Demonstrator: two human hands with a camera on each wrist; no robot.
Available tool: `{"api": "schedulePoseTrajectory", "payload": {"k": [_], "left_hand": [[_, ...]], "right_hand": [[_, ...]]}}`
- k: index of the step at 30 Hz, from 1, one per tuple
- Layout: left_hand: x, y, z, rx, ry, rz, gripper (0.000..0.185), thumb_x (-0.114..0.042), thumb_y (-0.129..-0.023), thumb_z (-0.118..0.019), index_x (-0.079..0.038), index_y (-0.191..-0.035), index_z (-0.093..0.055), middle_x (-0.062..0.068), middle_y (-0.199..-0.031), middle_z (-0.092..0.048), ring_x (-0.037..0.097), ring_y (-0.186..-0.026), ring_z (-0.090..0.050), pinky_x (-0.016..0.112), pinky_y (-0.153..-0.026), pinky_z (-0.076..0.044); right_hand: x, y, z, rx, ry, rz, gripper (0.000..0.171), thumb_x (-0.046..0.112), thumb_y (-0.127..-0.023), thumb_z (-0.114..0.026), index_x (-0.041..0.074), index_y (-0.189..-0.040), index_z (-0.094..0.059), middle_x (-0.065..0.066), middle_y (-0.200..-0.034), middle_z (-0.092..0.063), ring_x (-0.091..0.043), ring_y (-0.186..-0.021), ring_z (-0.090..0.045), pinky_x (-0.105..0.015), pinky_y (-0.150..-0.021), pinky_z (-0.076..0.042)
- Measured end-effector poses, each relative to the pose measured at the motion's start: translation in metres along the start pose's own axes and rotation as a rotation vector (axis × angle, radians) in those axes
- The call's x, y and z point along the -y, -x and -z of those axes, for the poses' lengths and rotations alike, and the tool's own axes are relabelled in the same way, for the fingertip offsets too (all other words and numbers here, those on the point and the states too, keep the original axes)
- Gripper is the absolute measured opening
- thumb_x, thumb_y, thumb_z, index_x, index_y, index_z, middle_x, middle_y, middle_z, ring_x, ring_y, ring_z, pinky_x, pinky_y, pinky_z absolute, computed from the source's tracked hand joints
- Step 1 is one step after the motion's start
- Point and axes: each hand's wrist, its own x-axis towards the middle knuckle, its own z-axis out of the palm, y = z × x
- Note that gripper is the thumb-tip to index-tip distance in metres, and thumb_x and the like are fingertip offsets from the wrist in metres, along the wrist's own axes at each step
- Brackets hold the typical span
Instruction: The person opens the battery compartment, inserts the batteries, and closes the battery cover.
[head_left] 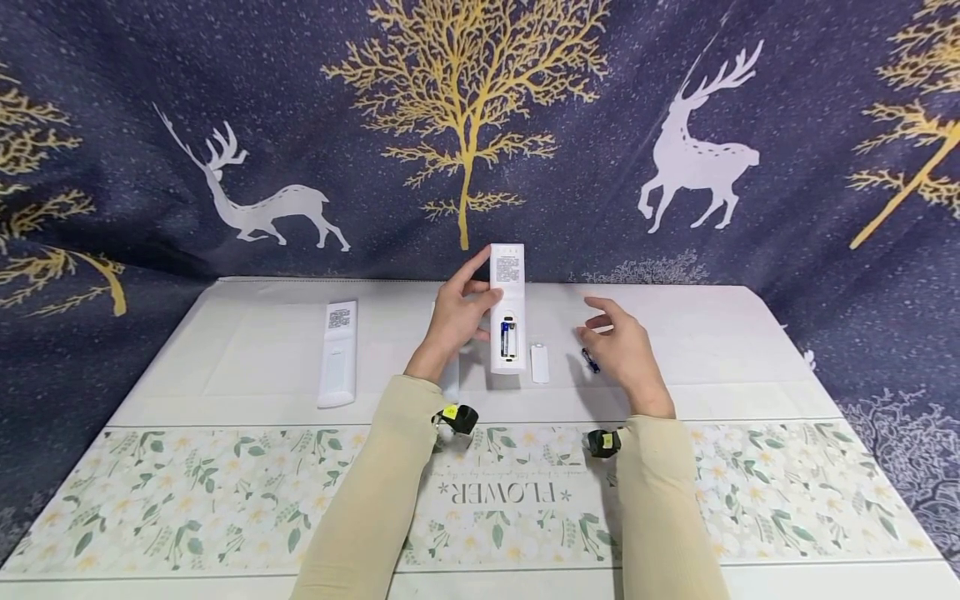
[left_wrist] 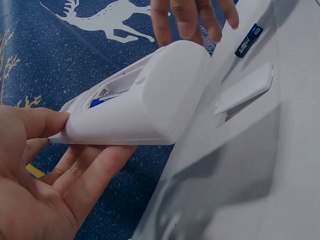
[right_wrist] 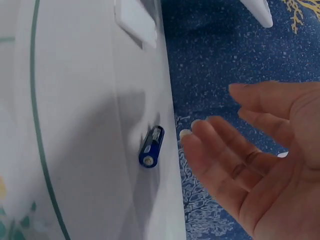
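My left hand (head_left: 456, 318) grips a white remote control (head_left: 513, 302) by its side, thumb on the back and fingers underneath, held up off the table. Its battery compartment is uncovered; a blue battery (head_left: 505, 340) sits in the left slot, and a spring shows in the left wrist view. Loosely bent and holding nothing, my right hand (head_left: 621, 348) hovers over the table's right part. Close by it, a loose blue battery (right_wrist: 151, 146) lies on the tabletop. The white battery cover (head_left: 539, 364) rests between the remote and that battery.
A second white remote (head_left: 338, 357) lies back-up to the left, its cover on. Another white object (head_left: 452, 382) is partly hidden behind my left wrist. A flowered runner (head_left: 225, 500) crosses the white table (head_left: 712, 350); a dark patterned cloth (head_left: 555, 217) hangs behind.
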Motion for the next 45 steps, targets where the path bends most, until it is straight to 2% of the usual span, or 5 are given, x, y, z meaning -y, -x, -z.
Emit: {"api": "schedulePoseTrajectory", "payload": {"k": [17, 28, 34, 39, 45], "left_hand": [[0.0, 0.0, 0.0, 0.003, -0.002, 0.002, 0.067, -0.014, -0.105, -0.068, -0.047, -0.159, -0.046, 0.008, -0.123, -0.065, 0.027, -0.092, -0.069, 0.044, -0.061, -0.065], [-0.001, 0.001, 0.0, -0.012, 0.002, 0.006, 0.067, -0.014, -0.105, -0.07, -0.047, -0.158, -0.047, 0.008, -0.122, -0.065, 0.027, -0.091, -0.07, 0.043, -0.059, -0.065], [-0.001, 0.0, 0.001, -0.009, 0.01, 0.009, 0.067, -0.014, -0.105, -0.069, -0.047, -0.158, -0.047, 0.008, -0.123, -0.065, 0.027, -0.09, -0.069, 0.044, -0.059, -0.065], [0.0, 0.0, 0.002, -0.015, 0.01, 0.01, 0.067, -0.013, -0.105, -0.069, -0.048, -0.158, -0.047, 0.007, -0.123, -0.065, 0.025, -0.09, -0.067, 0.043, -0.059, -0.065], [-0.001, 0.0, 0.003, -0.02, 0.014, 0.006, 0.067, -0.013, -0.105, -0.069, -0.049, -0.158, -0.047, 0.007, -0.122, -0.066, 0.025, -0.089, -0.067, 0.041, -0.056, -0.064]], "right_hand": [[-0.005, -0.001, 0.002, 0.142, 0.19, -0.188, 0.054, 0.009, -0.099, -0.069, -0.004, -0.149, -0.053, -0.028, -0.129, -0.067, -0.04, -0.108, -0.068, -0.054, -0.099, -0.052], [-0.012, -0.001, -0.005, 0.139, 0.216, -0.175, 0.045, -0.001, -0.09, -0.067, -0.008, -0.134, -0.063, -0.025, -0.114, -0.071, -0.035, -0.093, -0.067, -0.049, -0.086, -0.056], [-0.01, -0.001, -0.008, 0.147, 0.164, -0.198, 0.037, 0.004, -0.092, -0.066, -0.005, -0.128, -0.066, -0.024, -0.116, -0.069, -0.026, -0.085, -0.068, -0.041, -0.079, -0.057], [-0.007, -0.001, -0.01, 0.126, 0.009, -0.199, 0.033, 0.006, -0.1, -0.065, -0.001, -0.132, -0.065, -0.018, -0.111, -0.066, -0.017, -0.072, -0.066, -0.03, -0.064, -0.058], [-0.004, 0.0, -0.012, 0.095, -0.128, -0.088, 0.036, 0.003, -0.102, -0.058, -0.002, -0.137, -0.063, -0.018, -0.111, -0.063, -0.024, -0.074, -0.069, -0.031, -0.064, -0.059]]}}
